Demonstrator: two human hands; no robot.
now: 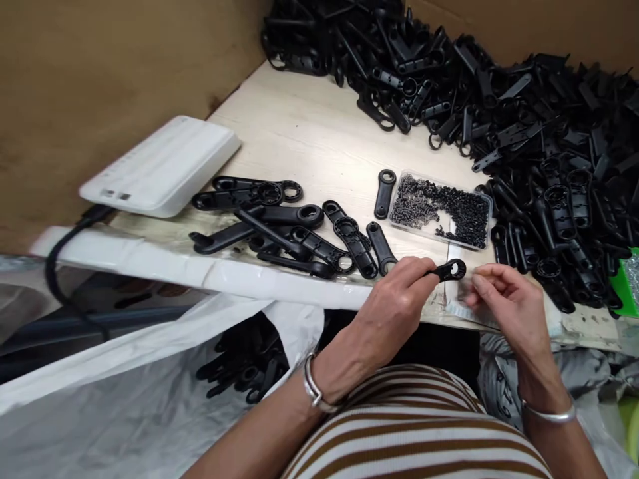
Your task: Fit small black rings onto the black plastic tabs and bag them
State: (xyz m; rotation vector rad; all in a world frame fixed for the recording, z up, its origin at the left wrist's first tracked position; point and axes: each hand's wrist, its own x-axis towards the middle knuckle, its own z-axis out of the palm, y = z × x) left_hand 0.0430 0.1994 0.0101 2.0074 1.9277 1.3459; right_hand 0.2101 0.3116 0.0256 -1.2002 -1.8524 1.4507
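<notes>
Black ring-ended part (444, 272) pinched by left hand (399, 296); right hand (514, 303) just beside, pressed together, contents unclear.

Left hand (399, 293) pinches 1 black ringed part (442, 271) — right hand (514, 299) just beside it.

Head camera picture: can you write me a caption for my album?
The left hand holds a black plastic piece, with the right hand beside it, near a clear box of tiny parts.

No text, label, brand or number is legible. Faint marks on the white rectangular device (162, 163), positioned on the worktop (309, 126), are too small to read.
</notes>
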